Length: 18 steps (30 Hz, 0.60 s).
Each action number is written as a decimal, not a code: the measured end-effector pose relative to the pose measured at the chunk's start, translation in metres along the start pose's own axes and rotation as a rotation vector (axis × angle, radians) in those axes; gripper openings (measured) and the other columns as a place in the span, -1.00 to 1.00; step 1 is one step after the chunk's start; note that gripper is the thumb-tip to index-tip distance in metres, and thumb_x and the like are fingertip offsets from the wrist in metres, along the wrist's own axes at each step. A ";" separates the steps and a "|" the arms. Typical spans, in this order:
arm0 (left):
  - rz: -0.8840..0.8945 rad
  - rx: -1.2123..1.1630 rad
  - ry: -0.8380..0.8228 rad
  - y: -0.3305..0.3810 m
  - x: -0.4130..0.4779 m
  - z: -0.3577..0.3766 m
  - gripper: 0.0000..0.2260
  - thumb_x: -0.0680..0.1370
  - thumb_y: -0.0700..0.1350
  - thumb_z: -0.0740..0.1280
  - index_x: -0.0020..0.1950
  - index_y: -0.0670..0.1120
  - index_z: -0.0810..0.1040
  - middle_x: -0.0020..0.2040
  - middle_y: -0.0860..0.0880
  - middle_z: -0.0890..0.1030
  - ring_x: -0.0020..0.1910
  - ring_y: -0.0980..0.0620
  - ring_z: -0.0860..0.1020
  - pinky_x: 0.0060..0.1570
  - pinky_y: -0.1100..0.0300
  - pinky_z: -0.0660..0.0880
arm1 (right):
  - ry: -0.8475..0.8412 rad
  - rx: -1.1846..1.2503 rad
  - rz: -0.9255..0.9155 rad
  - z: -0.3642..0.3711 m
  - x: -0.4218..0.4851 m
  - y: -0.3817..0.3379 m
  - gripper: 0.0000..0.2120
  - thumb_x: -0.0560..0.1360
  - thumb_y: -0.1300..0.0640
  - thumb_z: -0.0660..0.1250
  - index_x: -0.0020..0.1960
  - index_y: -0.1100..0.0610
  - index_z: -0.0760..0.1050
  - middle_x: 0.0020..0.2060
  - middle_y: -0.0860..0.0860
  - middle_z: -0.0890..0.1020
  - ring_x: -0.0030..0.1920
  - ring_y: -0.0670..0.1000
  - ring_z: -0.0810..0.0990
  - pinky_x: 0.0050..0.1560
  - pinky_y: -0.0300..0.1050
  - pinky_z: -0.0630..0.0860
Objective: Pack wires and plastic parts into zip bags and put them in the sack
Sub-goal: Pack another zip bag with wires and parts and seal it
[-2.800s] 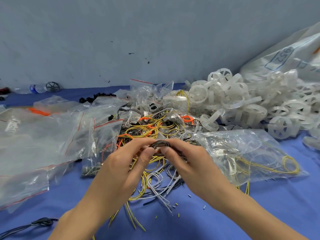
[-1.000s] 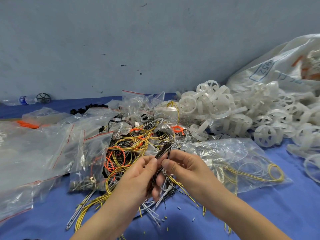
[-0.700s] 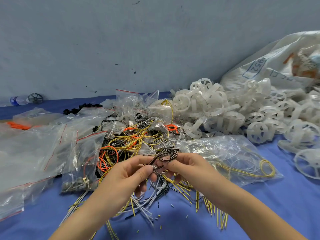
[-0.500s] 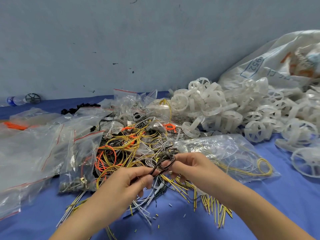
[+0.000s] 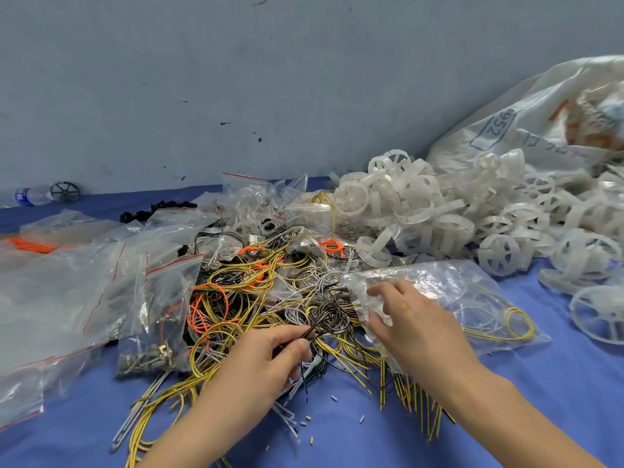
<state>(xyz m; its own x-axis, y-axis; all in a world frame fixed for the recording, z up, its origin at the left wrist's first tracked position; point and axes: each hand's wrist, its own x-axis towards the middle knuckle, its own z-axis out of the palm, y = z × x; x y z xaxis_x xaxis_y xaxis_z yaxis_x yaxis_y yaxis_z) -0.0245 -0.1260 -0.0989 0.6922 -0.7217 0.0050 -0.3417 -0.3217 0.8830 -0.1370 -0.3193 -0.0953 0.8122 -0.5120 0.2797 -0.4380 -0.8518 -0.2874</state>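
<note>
A: What is the left hand (image 5: 266, 363) doing?

B: Its thumb and first fingers (image 5: 299, 342) pinch a small coil of dark wires (image 5: 332, 314). The coil sticks up past the fingertips, just above the big wire heap (image 5: 256, 285).

A: And the right hand (image 5: 415, 322)?

B: It is on the clear zip bag (image 5: 466, 295), right at the bag's near end. Its fingers (image 5: 381, 290) are spread on the shiny plastic and the thumb is lower down. It is not plain whether they grip the plastic or only touch it.

A: How near is the coil to that bag?

B: Just beside it, on the left. The coil sits between the two hands.

A: Is anything in the bag?

B: Yes, a loop of yellow wire (image 5: 516, 324) at the far end, and some pale wires.

A: What else lies about?

B: Yellow, grey and orange wires in the heap on the blue cloth (image 5: 557, 400). More zip bags (image 5: 67, 292) lie flat on the left, and one small bag holds metal bits (image 5: 155, 332). A pile of white plastic rings (image 5: 422, 211) is behind on the right. The big white sack (image 5: 540, 123) leans on the wall behind the rings. A water bottle (image 5: 30, 195) lies far off on the left by the wall.
</note>
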 end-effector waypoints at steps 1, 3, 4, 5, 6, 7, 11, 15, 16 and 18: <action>0.003 0.015 0.005 0.001 0.000 0.001 -0.82 0.60 -0.15 0.31 0.07 0.09 0.64 -0.18 -0.07 0.68 -0.34 0.08 0.52 -0.28 0.12 0.48 | 0.022 0.032 0.009 0.000 0.000 0.001 -0.73 0.60 -0.10 0.15 0.27 -0.11 0.41 0.05 -0.16 0.48 0.01 -0.04 0.56 -0.14 -0.09 0.47; 0.014 0.028 0.016 0.004 0.000 0.003 -0.83 0.60 -0.13 0.31 0.08 0.11 0.63 -0.18 -0.02 0.69 -0.34 0.11 0.53 -0.30 0.15 0.48 | 0.074 0.107 0.042 -0.002 -0.002 0.000 -0.82 0.59 -0.08 0.18 0.13 -0.11 0.48 -0.06 -0.18 0.51 -0.07 -0.06 0.55 -0.14 -0.09 0.48; 0.018 0.013 0.018 0.006 0.000 0.003 -0.83 0.60 -0.14 0.32 0.08 0.11 0.62 -0.17 0.00 0.69 -0.34 0.12 0.54 -0.32 0.18 0.47 | 0.105 0.136 0.059 -0.002 -0.004 -0.001 -0.86 0.58 -0.09 0.20 0.06 -0.11 0.49 -0.12 -0.18 0.51 -0.11 -0.07 0.54 -0.17 -0.09 0.47; 0.017 -0.015 0.018 0.007 0.000 0.005 -0.83 0.60 -0.15 0.32 0.10 0.10 0.62 -0.17 0.01 0.70 -0.35 0.12 0.54 -0.35 0.20 0.46 | 0.134 0.157 0.069 -0.003 -0.006 -0.002 -0.89 0.57 -0.08 0.22 0.01 -0.10 0.48 -0.16 -0.19 0.50 -0.14 -0.07 0.52 -0.20 -0.09 0.45; 0.010 -0.047 0.016 0.009 0.000 0.006 -0.83 0.60 -0.16 0.32 0.11 0.08 0.62 -0.17 0.01 0.70 -0.35 0.12 0.53 -0.38 0.23 0.44 | 0.163 0.171 0.074 -0.003 -0.008 -0.004 -0.91 0.56 -0.08 0.24 -0.04 -0.10 0.47 -0.20 -0.19 0.50 -0.17 -0.06 0.52 -0.23 -0.08 0.44; 0.003 -0.086 0.009 0.011 0.001 0.009 -0.82 0.60 -0.17 0.32 0.12 0.05 0.61 -0.18 0.00 0.70 -0.36 0.13 0.53 -0.40 0.25 0.43 | 0.191 0.179 0.072 -0.004 -0.011 -0.007 -0.91 0.55 -0.08 0.25 -0.08 -0.09 0.45 -0.22 -0.18 0.49 -0.20 -0.05 0.52 -0.25 -0.07 0.43; -0.027 -0.236 -0.071 0.019 0.002 0.024 -0.82 0.61 -0.24 0.29 0.10 -0.03 0.61 -0.23 -0.01 0.69 -0.38 0.13 0.52 -0.40 0.26 0.44 | 0.286 0.164 0.034 -0.009 -0.022 -0.021 -0.91 0.51 -0.06 0.29 -0.13 -0.07 0.44 -0.24 -0.13 0.51 -0.28 0.02 0.55 -0.33 -0.03 0.46; -0.023 -0.321 -0.149 0.029 -0.002 0.037 -0.76 0.61 -0.29 0.26 0.02 -0.05 0.69 -0.27 -0.05 0.66 -0.41 0.10 0.51 -0.42 0.26 0.46 | 0.297 0.182 -0.019 -0.010 -0.028 -0.032 -0.91 0.51 -0.07 0.29 -0.12 -0.07 0.44 -0.22 -0.13 0.53 -0.30 0.00 0.57 -0.38 -0.08 0.42; -0.021 -0.330 -0.169 0.031 -0.004 0.039 -0.73 0.61 -0.29 0.26 -0.02 -0.03 0.72 -0.27 -0.07 0.66 -0.42 0.09 0.51 -0.41 0.26 0.47 | 0.287 0.184 -0.035 -0.010 -0.029 -0.033 -0.91 0.52 -0.07 0.28 -0.11 -0.07 0.45 -0.21 -0.14 0.53 -0.28 -0.01 0.58 -0.38 -0.10 0.39; -0.020 -0.359 -0.181 0.033 -0.008 0.041 -0.71 0.61 -0.28 0.26 -0.05 0.01 0.74 -0.29 -0.08 0.65 -0.42 0.08 0.52 -0.40 0.24 0.48 | 0.267 0.189 -0.069 -0.010 -0.030 -0.034 -0.89 0.54 -0.09 0.25 -0.07 -0.07 0.46 -0.17 -0.14 0.53 -0.25 -0.03 0.59 -0.35 -0.14 0.32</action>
<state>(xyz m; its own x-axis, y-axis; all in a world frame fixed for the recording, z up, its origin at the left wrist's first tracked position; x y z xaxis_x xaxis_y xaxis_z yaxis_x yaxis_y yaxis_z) -0.0673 -0.1560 -0.0888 0.5624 -0.8241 -0.0683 -0.0633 -0.1253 0.9901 -0.1507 -0.2761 -0.0848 0.6966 -0.4859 0.5279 -0.2857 -0.8628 -0.4171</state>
